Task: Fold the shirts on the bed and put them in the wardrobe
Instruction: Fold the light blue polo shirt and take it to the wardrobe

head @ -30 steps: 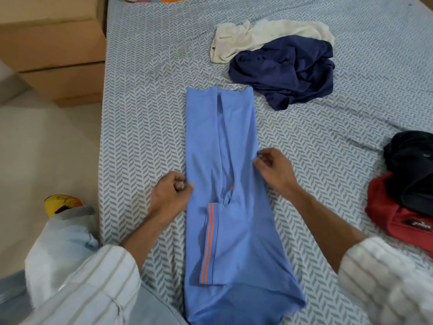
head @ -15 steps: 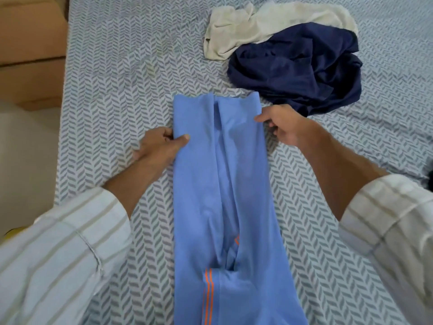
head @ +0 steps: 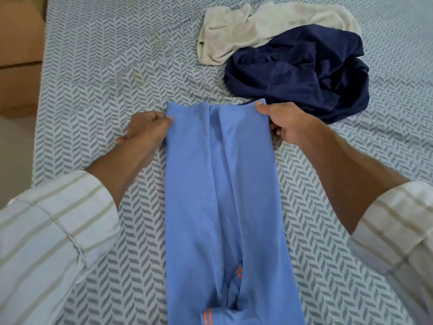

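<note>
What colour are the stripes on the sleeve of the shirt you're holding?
Orange, a pair of thin stripes on the light blue shirt; the head view shows them.

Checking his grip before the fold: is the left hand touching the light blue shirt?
Touching. The head view shows the left hand pinching the light blue shirt at its far left corner.

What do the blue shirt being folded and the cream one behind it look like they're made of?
The blue shirt, pinched at its far corners by the left hand and right hand, looks like a smooth, thin knit, maybe sports polyester: soft long folds, faint sheen. The cream shirt looks matte and cottony, with crumpled, dull creases. Neither can be confirmed by sight.
</note>
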